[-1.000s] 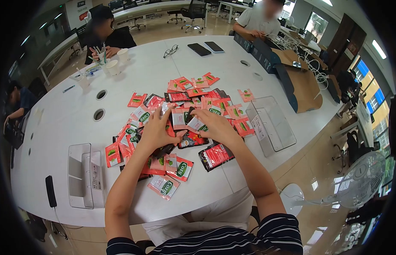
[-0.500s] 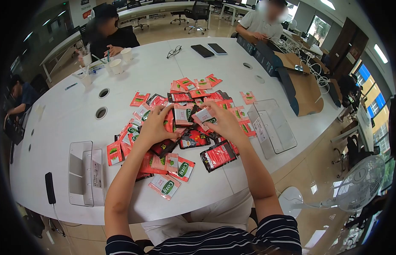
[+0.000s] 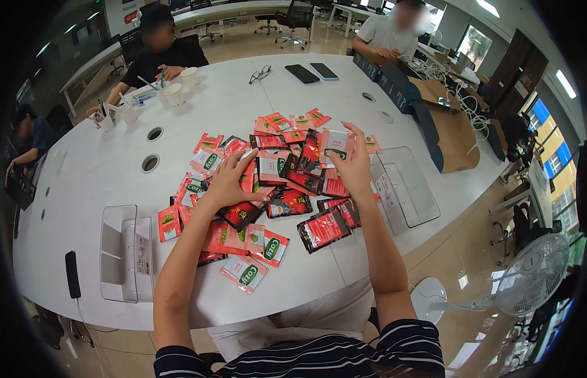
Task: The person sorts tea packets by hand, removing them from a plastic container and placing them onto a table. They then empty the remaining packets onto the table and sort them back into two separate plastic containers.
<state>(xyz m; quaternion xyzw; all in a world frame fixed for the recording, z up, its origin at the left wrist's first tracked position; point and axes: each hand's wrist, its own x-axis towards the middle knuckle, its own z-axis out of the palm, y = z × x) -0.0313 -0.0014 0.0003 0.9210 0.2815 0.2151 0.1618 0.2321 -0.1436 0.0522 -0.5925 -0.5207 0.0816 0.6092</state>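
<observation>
My right hand (image 3: 354, 167) pinches a pink-and-white sachet (image 3: 338, 143) between thumb and fingers, raised over the right part of the pile. My left hand (image 3: 229, 186) rests on the pile's left side, fingers and thumb spread apart around several packets. Between the hands lie a pink Cozy sachet (image 3: 269, 169) and a black-and-red packet (image 3: 304, 173). Another black-and-red packet (image 3: 289, 203) is near my left thumb. Closer to me are a loose Cozy sachet (image 3: 244, 273) and a dark packet with a red front (image 3: 325, 230). Many sachets overlap, so those underneath are partly hidden.
Clear plastic holders stand at left (image 3: 120, 252) and right (image 3: 404, 189). Glasses (image 3: 260, 75), two phones (image 3: 302, 74) and paper cups (image 3: 174, 95) sit farther back. An open cardboard box (image 3: 448, 135) is at right. Two people sit across the table; a fan (image 3: 533, 274) stands at lower right.
My right hand has moved up and right, lifting the pink-and-white sachet off the pile. The black-and-red packets beneath are more exposed. My left hand has barely moved.
</observation>
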